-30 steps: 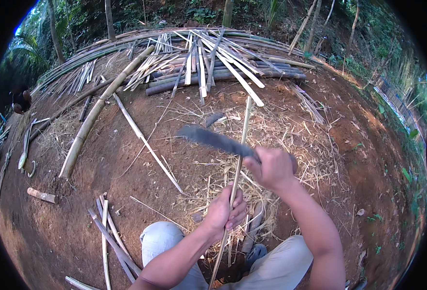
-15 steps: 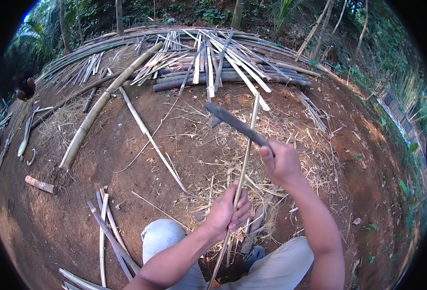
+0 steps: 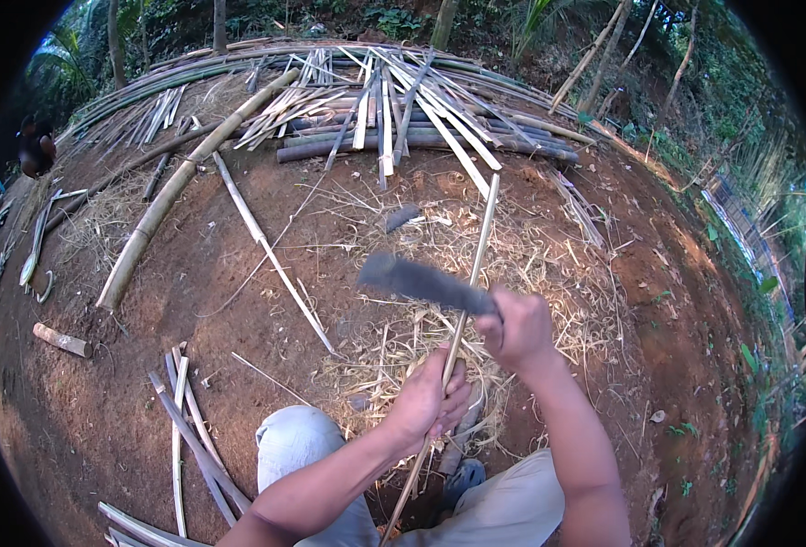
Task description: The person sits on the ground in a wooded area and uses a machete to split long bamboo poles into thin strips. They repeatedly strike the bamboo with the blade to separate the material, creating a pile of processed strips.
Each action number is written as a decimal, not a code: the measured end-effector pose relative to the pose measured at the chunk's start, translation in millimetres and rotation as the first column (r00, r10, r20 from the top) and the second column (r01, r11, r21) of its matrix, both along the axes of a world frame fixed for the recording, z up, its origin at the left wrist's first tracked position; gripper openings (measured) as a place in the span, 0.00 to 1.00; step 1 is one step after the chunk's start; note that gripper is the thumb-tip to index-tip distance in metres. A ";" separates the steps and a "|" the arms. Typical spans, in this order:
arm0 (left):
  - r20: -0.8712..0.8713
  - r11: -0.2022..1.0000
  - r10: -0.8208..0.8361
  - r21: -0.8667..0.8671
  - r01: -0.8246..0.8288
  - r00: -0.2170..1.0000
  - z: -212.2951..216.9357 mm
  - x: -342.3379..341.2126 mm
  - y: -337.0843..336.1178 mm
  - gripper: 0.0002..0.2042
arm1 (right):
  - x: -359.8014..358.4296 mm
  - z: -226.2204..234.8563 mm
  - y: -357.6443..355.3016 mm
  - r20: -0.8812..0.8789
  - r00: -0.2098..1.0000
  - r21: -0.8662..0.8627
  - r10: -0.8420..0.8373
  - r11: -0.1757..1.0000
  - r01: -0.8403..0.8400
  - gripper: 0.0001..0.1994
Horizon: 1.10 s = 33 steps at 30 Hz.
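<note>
Head view, centre frame: the left hand [image 3: 432,399] is clenched around a thin bamboo strip [image 3: 469,290] that slants up toward the pile of split bamboo [image 3: 394,100]; the right hand [image 3: 516,330] grips a machete [image 3: 421,281], its blade pointing left, above straw-like shavings [image 3: 394,356].

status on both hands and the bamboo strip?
Left hand gripping thin bamboo strip, angled up and away. Right hand holding dark blade, raised beside strip. Shavings underneath; nothing blocking.
</note>
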<state>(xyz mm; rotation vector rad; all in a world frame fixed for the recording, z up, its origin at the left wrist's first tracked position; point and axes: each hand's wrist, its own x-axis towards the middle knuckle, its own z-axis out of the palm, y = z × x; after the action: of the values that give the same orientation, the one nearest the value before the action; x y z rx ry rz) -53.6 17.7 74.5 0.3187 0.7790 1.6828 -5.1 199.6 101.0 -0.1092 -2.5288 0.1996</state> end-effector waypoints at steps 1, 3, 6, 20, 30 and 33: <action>-0.006 1.000 -0.003 -0.008 0.003 1.000 0.5 1.3 -0.5 0.25 | -11.5 13.0 10.7 -0.041 0.999 -0.045 -0.030 0.999 0.028 0.37; -0.027 1.000 -0.027 -0.012 0.027 0.999 2.1 4.3 1.6 0.24 | -28.3 42.0 30.5 -0.112 0.988 -0.088 -0.107 0.991 0.098 0.37; -0.024 0.999 -0.034 0.006 0.034 0.999 2.7 2.3 2.1 0.24 | -33.9 60.3 33.7 -0.096 0.985 -0.113 -0.145 0.984 0.134 0.37; 0.047 0.999 0.029 0.045 -0.031 0.999 -7.8 -3.8 -3.8 0.17 | -4.8 7.7 -9.4 0.034 0.973 0.245 0.226 0.942 -0.228 0.39; 0.068 0.999 0.031 0.028 -0.033 0.997 0.3 -9.3 -8.7 0.23 | -19.1 25.1 -13.7 0.033 0.998 0.100 0.046 0.994 -0.049 0.37; 0.074 1.000 0.027 0.014 -0.028 0.997 -2.2 -8.9 -9.3 0.23 | -16.4 20.5 -7.9 0.023 0.989 0.191 0.146 0.970 -0.148 0.39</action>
<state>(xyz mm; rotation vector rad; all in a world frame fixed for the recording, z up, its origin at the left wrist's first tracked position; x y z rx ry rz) -62.5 8.3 72.3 0.2558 0.7191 1.7170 -21.5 191.7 121.5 0.1546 -2.5508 0.0123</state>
